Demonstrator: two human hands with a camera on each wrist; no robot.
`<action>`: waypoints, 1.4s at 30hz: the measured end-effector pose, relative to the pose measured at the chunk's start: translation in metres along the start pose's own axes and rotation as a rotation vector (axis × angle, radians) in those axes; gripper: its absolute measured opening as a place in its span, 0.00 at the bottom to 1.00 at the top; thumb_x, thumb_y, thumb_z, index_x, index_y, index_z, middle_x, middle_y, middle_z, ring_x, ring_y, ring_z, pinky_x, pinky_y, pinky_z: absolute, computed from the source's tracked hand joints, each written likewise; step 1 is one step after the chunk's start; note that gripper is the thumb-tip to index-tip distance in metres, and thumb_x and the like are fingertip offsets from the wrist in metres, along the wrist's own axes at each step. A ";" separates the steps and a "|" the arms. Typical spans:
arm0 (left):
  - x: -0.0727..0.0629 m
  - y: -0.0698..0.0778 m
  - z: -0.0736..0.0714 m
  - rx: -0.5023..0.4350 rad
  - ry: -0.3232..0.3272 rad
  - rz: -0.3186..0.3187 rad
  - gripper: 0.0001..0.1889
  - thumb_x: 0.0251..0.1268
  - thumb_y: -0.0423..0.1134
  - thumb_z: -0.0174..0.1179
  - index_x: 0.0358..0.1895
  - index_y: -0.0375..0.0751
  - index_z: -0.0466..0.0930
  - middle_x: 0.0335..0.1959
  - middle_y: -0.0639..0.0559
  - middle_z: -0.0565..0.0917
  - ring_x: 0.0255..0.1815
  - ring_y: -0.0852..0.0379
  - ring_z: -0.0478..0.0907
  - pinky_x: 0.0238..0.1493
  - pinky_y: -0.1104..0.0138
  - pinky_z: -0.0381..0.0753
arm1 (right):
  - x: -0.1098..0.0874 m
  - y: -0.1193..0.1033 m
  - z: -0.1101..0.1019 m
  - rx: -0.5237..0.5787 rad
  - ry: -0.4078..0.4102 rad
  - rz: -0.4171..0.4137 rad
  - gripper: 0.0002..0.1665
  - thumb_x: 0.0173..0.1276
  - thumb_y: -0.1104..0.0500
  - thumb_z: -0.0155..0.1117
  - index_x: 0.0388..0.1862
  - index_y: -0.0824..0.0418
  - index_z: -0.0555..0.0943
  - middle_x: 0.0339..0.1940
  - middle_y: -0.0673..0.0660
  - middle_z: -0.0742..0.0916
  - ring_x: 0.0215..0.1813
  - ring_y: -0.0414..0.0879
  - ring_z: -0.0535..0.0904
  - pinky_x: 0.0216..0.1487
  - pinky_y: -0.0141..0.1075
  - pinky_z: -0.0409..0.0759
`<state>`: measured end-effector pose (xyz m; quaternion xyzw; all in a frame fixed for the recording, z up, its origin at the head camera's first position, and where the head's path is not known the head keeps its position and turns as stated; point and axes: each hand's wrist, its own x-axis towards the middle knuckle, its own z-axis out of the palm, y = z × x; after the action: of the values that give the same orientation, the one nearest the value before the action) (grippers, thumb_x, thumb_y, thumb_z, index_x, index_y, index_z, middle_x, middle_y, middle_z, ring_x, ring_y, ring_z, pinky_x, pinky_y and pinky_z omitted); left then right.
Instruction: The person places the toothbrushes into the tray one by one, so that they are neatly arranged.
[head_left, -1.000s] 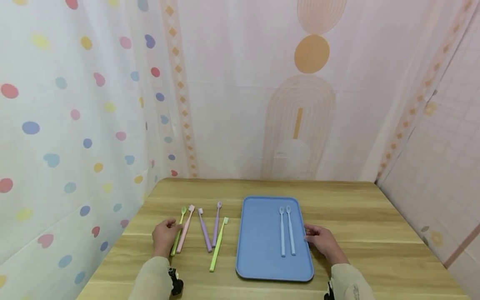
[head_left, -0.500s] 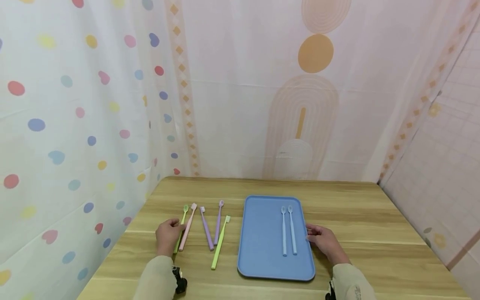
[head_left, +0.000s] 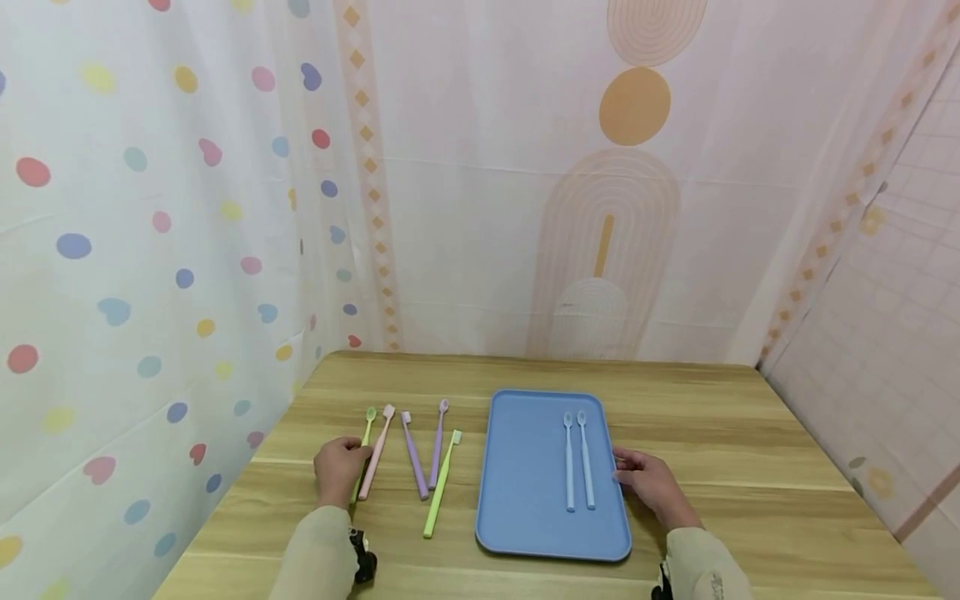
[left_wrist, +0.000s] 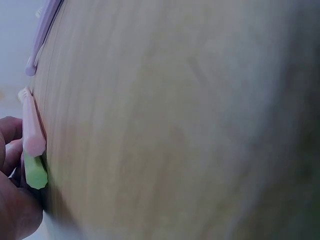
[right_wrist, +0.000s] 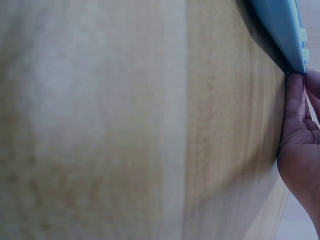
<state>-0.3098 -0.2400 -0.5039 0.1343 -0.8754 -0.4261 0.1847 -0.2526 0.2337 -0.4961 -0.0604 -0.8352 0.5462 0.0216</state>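
In the head view my left hand (head_left: 340,471) pinches the leftmost green toothbrush (head_left: 371,415) and covers much of its handle. The left wrist view shows the end of its green handle (left_wrist: 35,173) between the thumb and fingers. Right beside it lies a pink toothbrush (head_left: 375,458). At the other side, my right hand (head_left: 651,482) holds the right rim of a blue tray (head_left: 525,500); in the right wrist view its digits (right_wrist: 295,92) meet at the tray's edge (right_wrist: 277,25). Two light blue toothbrushes (head_left: 569,467) lie side by side in the tray's right half.
Two purple toothbrushes (head_left: 415,458) and a second green toothbrush (head_left: 441,492) lie between the left hand and the tray. All rest on a wood-grain table (head_left: 697,400). Patterned curtains (head_left: 480,208) hang behind it and along both sides.
The head view has shifted slightly. The left hand's green toothbrush has tilted slightly, its head moving a little away from the pink one. The right hand stays at the tray's rim.
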 end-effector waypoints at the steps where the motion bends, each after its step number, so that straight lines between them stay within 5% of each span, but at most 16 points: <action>1: 0.000 0.001 0.000 0.006 0.007 -0.004 0.15 0.59 0.34 0.64 0.45 0.24 0.84 0.41 0.32 0.85 0.43 0.37 0.80 0.45 0.48 0.77 | 0.000 0.000 0.000 0.003 0.001 0.000 0.25 0.64 0.73 0.62 0.62 0.75 0.76 0.45 0.64 0.84 0.49 0.54 0.79 0.47 0.40 0.80; 13: -0.005 0.006 0.001 0.009 0.116 -0.061 0.13 0.56 0.34 0.59 0.38 0.27 0.86 0.36 0.34 0.86 0.37 0.38 0.80 0.37 0.50 0.76 | -0.002 -0.003 0.000 -0.020 0.004 0.001 0.25 0.64 0.72 0.63 0.62 0.74 0.76 0.45 0.63 0.84 0.50 0.55 0.78 0.47 0.40 0.78; 42: -0.005 0.034 -0.002 -0.101 0.129 -0.122 0.16 0.64 0.35 0.57 0.48 0.27 0.83 0.44 0.31 0.83 0.47 0.34 0.77 0.47 0.46 0.73 | 0.001 -0.001 -0.001 -0.002 0.002 0.006 0.26 0.65 0.71 0.63 0.62 0.74 0.76 0.47 0.63 0.84 0.51 0.55 0.78 0.49 0.42 0.79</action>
<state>-0.3072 -0.2196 -0.4770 0.2051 -0.8293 -0.4704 0.2211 -0.2533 0.2339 -0.4950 -0.0636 -0.8355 0.5454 0.0207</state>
